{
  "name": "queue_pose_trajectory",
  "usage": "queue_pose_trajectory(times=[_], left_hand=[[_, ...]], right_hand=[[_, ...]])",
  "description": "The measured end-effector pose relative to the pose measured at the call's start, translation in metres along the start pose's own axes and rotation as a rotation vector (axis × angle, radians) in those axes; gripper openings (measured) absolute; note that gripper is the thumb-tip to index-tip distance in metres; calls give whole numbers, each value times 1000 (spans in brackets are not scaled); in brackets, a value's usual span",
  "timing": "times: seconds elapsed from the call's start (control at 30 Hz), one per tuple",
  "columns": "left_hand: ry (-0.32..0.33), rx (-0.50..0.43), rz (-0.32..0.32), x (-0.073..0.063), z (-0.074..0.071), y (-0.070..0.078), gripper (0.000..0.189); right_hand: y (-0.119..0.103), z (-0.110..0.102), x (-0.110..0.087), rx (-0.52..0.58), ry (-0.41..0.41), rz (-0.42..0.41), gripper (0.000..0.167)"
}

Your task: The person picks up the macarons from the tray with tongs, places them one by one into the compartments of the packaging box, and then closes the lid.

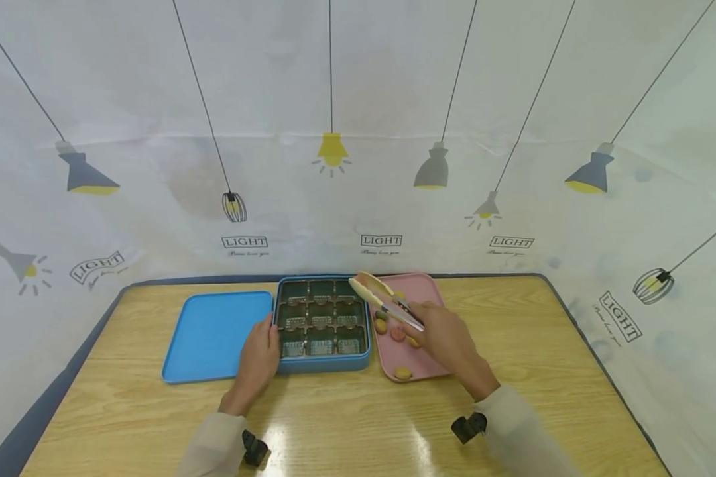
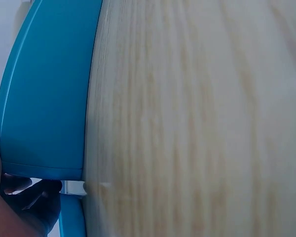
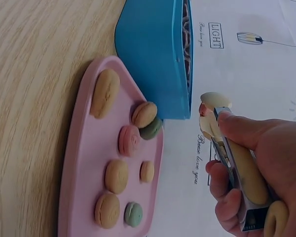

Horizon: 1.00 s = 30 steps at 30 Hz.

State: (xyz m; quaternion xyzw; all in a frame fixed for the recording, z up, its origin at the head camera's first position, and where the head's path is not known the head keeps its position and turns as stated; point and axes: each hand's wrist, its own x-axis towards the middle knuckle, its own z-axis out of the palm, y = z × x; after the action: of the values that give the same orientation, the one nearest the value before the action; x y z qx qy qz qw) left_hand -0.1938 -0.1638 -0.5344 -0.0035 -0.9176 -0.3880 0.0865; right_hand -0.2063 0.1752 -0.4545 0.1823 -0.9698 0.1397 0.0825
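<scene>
Above macarons [image 3: 129, 140], the right hand [image 1: 447, 334] grips tongs [image 1: 401, 317]; the left hand [image 1: 258, 351], uncurled, touches the box [image 1: 325, 364].

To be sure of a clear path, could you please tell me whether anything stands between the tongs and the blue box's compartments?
Nothing visible does: the tongs, in the right hand, reach over the right edge of the blue box, and its compartments are uncovered.

Table [image 1: 322, 424], pale wood-grain. Toward left edge: lid [image 1: 217, 338], plain light blue. Box [image 1: 325, 364], blue. Tray [image 3: 92, 148], pink. Macarons [image 3: 116, 176]: tan, pink, green. Tongs [image 3: 246, 173], cream and silver.
</scene>
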Motion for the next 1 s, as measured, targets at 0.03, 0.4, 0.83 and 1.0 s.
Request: queue_pose_trajectory(times=[0.03, 0.4, 0.83, 1.0], left_hand=[[1, 0, 1, 0, 1, 0, 45], [-2, 10, 2, -1, 2, -1, 45], [7, 11, -3, 1, 2, 0, 46], [9, 10, -3, 0, 2, 0, 45]], right_hand=[[-2, 1, 1, 1, -6, 3, 43], [-8, 9, 1, -19, -17, 15, 59], [21, 4, -7, -19, -8, 113, 48], [40, 5, -13, -50, -43, 154, 50]])
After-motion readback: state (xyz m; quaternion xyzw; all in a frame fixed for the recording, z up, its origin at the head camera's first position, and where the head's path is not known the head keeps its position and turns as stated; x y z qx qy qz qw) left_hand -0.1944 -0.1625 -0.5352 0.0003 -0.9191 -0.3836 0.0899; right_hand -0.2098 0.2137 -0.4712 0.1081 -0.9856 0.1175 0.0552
